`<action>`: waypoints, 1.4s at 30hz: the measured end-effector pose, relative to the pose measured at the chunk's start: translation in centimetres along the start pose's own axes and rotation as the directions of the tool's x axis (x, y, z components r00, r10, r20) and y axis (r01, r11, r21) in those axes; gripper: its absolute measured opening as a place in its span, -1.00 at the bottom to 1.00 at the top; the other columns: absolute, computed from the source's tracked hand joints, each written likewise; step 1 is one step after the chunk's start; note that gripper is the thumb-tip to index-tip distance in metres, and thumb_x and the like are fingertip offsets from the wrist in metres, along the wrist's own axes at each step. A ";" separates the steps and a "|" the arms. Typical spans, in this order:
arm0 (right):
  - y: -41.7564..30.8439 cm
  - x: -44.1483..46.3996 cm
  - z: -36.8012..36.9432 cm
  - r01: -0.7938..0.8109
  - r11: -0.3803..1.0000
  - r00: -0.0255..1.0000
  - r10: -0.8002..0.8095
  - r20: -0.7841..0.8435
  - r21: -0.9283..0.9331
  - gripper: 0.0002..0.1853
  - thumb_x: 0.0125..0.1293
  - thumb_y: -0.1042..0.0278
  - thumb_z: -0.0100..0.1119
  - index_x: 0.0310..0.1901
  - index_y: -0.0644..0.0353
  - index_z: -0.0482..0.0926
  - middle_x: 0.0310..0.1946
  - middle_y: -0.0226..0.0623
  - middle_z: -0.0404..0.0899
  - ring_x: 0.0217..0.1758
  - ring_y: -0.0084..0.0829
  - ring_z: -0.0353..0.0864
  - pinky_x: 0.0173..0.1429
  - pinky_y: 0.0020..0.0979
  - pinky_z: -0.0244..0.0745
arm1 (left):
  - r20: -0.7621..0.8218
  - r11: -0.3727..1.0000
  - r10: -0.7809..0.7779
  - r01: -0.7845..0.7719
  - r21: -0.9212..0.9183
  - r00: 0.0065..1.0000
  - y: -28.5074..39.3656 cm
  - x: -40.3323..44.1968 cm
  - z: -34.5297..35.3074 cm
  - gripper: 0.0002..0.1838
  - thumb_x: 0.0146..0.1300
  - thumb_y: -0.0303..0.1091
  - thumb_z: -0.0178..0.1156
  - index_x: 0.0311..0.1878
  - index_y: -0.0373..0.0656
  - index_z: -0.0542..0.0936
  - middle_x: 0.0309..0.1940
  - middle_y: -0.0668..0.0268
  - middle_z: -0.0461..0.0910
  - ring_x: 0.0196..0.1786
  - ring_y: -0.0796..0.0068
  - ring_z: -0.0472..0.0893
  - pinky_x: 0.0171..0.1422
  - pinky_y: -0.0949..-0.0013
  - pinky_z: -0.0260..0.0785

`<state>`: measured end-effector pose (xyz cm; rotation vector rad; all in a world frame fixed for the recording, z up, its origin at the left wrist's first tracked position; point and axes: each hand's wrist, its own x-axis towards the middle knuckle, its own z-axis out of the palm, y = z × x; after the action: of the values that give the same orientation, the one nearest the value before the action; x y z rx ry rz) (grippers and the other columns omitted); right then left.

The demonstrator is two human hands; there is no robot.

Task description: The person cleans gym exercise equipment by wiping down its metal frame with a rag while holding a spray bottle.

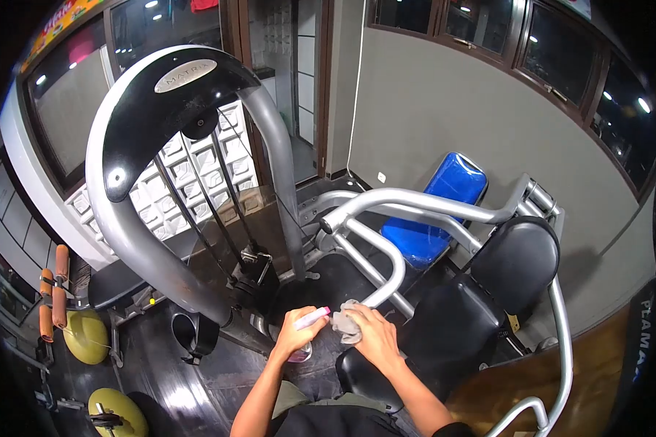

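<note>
My left hand (297,334) is wrapped round a spray bottle (312,317) with a white and pink top; part of its clear body shows below the hand. Close to its right, my right hand (375,334) grips a crumpled greyish cloth (348,323). The cloth is near the lower end of a silver machine handle (386,292); whether they touch is unclear. Just right of my right hand is the black padded seat (452,320) of the machine, with a black backrest (517,255) behind it.
A tall weight-stack frame (127,226) stands at the left. Behind the silver bars, a blue padded bench (436,211) is by the grey wall (430,109). Yellow-green balls (87,337) and orange foam rollers (60,306) are at the far left.
</note>
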<state>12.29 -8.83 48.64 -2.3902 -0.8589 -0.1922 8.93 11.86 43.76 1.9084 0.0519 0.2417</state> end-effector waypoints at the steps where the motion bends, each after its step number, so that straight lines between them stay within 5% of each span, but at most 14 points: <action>1: -0.5 0.7 0.1 -0.009 0.998 0.997 0.013 0.074 -0.059 -0.47 -0.03 0.45 0.42 0.07 0.10 0.61 0.11 -0.35 0.56 0.04 -0.17 0.65 -0.02 -0.16 0.64 | 0.000 1.000 -0.002 0.002 0.002 1.000 -0.2 -0.1 -0.2 -0.80 0.25 -0.30 0.33 -0.41 -0.23 0.66 -0.66 0.38 0.55 -0.63 0.65 0.50 -0.52 0.43 0.28; 7: 0.6 5.7 2.1 0.096 0.969 0.951 -0.023 0.308 -0.226 -0.75 0.00 0.42 0.32 -0.24 0.31 0.70 -0.28 -0.04 0.71 -0.22 0.00 0.74 -0.11 -0.08 0.65 | -0.060 0.987 -0.129 0.122 -0.108 0.990 -1.8 0.0 -1.0 -0.82 0.19 -0.32 0.34 -0.40 -0.25 0.67 -0.60 0.31 0.58 -0.53 0.58 0.53 -0.40 0.37 0.34; 14: 0.4 10.2 3.7 0.084 0.910 0.737 0.217 0.640 -0.406 -0.79 -0.07 0.37 0.34 -0.37 0.28 0.65 -0.36 -0.09 0.68 -0.27 -0.02 0.74 -0.13 -0.07 0.64 | -0.070 0.961 -0.180 0.160 -0.226 0.981 -1.6 0.3 -1.1 -0.84 0.21 -0.35 0.33 -0.42 -0.22 0.65 -0.65 0.40 0.55 -0.64 0.66 0.48 -0.51 0.44 0.29; 16: 1.2 6.8 2.5 0.260 0.923 0.888 -0.113 0.446 -0.284 -0.80 0.02 0.39 0.34 -0.29 0.22 0.70 -0.28 -0.16 0.70 -0.25 -0.07 0.76 -0.10 -0.16 0.66 | -0.057 0.956 -0.184 0.165 -0.244 0.981 -1.6 0.5 -1.0 -0.84 0.21 -0.35 0.33 -0.43 -0.22 0.65 -0.66 0.40 0.54 -0.64 0.67 0.48 -0.52 0.44 0.28; 21: 1.5 2.2 -0.2 0.235 0.965 0.942 -0.197 0.271 -0.118 -0.55 0.08 0.55 0.23 0.05 -0.06 0.63 0.03 -0.49 0.59 0.03 -0.28 0.58 -0.18 -0.25 0.67 | -0.036 0.960 -0.167 0.154 -0.235 0.985 -2.3 1.0 -0.2 -0.83 0.22 -0.35 0.32 -0.44 -0.21 0.64 -0.67 0.42 0.52 -0.65 0.69 0.47 -0.53 0.46 0.27; 26: 4.6 -2.2 0.9 0.172 0.984 0.969 -0.163 0.188 -0.033 -0.39 0.00 0.50 0.32 0.15 -0.26 0.65 0.14 -0.54 0.59 -0.06 -0.34 0.59 -0.16 -0.28 0.69 | 0.001 0.960 -0.165 0.160 -0.229 0.986 -2.2 1.4 0.2 -0.81 0.25 -0.33 0.33 -0.42 -0.22 0.62 -0.67 0.42 0.50 -0.64 0.68 0.45 -0.52 0.44 0.25; 30: 6.2 -4.8 3.8 0.128 0.992 0.991 -0.129 -0.024 -0.018 -0.45 -0.07 0.51 0.40 0.05 -0.19 0.72 0.12 -0.44 0.61 -0.08 -0.30 0.62 -0.12 -0.26 0.69 | 0.010 0.978 -0.091 0.092 -0.188 0.996 -1.7 1.5 0.3 -0.80 0.26 -0.31 0.35 -0.39 -0.22 0.62 -0.62 0.41 0.50 -0.61 0.67 0.47 -0.51 0.44 0.26; 32: 6.1 -4.9 5.4 0.090 0.972 0.968 -0.034 -0.248 0.219 -0.53 -0.06 0.46 0.51 -0.02 -0.06 0.75 0.01 -0.31 0.63 -0.18 -0.28 0.66 -0.11 -0.26 0.68 | 0.052 0.979 -0.097 0.105 -0.173 0.994 -1.4 1.8 0.5 -0.78 0.25 -0.30 0.37 -0.39 -0.24 0.61 -0.56 0.39 0.50 -0.56 0.65 0.47 -0.47 0.42 0.27; 35: 4.6 -5.4 7.3 -0.053 0.910 0.931 0.194 -0.309 0.411 -0.60 0.05 0.50 0.47 0.00 0.16 0.70 -0.03 -0.24 0.64 -0.08 -0.31 0.72 0.01 -0.29 0.66 | 0.066 0.984 -0.102 0.110 -0.137 0.993 -0.8 2.1 1.1 -0.77 0.23 -0.30 0.39 -0.38 -0.26 0.61 -0.52 0.35 0.51 -0.50 0.61 0.48 -0.40 0.39 0.30; 36: 4.3 -5.7 8.5 -0.072 0.875 0.881 0.281 -0.381 0.478 -0.61 0.11 0.51 0.44 0.02 0.22 0.67 -0.05 -0.26 0.65 -0.05 -0.34 0.73 0.03 -0.32 0.65 | 0.069 0.985 -0.100 0.108 -0.134 0.993 -0.5 2.3 1.3 -0.77 0.23 -0.30 0.39 -0.38 -0.26 0.61 -0.52 0.35 0.51 -0.50 0.61 0.48 -0.40 0.39 0.30; 37: 3.2 -5.8 10.0 -0.118 0.512 0.824 0.529 -0.204 0.851 -0.67 0.28 0.48 0.36 0.07 0.29 0.60 -0.11 -0.33 0.66 -0.06 -0.39 0.72 0.04 -0.36 0.62 | 0.076 0.987 -0.089 0.098 -0.130 0.993 -0.1 2.4 1.4 -0.77 0.22 -0.30 0.40 -0.37 -0.26 0.61 -0.52 0.34 0.51 -0.48 0.58 0.49 -0.37 0.38 0.30; 38: 2.1 -6.0 11.2 -0.165 0.168 0.720 0.694 0.003 0.972 -0.71 0.39 0.43 0.29 0.11 0.24 0.56 -0.12 -0.38 0.67 -0.08 -0.42 0.70 0.03 -0.35 0.63 | 0.083 0.988 -0.079 0.089 -0.127 0.993 0.1 2.5 1.4 -0.78 0.22 -0.31 0.40 -0.37 -0.26 0.61 -0.52 0.32 0.51 -0.46 0.55 0.49 -0.34 0.37 0.31; 41: 1.6 -6.1 12.7 -0.108 -0.015 0.624 0.777 0.080 0.994 -0.74 0.47 0.29 0.23 0.11 0.15 0.57 -0.18 -0.38 0.66 -0.15 -0.42 0.69 -0.02 -0.32 0.64 | 0.113 0.997 -0.051 0.058 -0.058 0.992 -0.3 2.8 1.6 -0.78 0.19 -0.32 0.42 -0.36 -0.28 0.63 -0.50 0.30 0.52 -0.44 0.54 0.50 -0.32 0.37 0.32; 42: 1.5 -5.6 12.2 -0.079 -0.258 0.577 0.776 0.255 0.963 -0.73 0.48 0.18 0.19 0.09 0.09 0.57 -0.23 -0.37 0.65 -0.20 -0.40 0.68 -0.06 -0.29 0.65 | 0.119 0.997 -0.053 0.060 -0.058 0.992 0.0 2.8 1.7 -0.78 0.19 -0.32 0.42 -0.36 -0.28 0.63 -0.50 0.30 0.52 -0.44 0.54 0.50 -0.32 0.37 0.32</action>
<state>8.15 -5.81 36.17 -0.8318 0.3950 0.1466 11.99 10.76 43.57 1.8539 0.0197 0.0919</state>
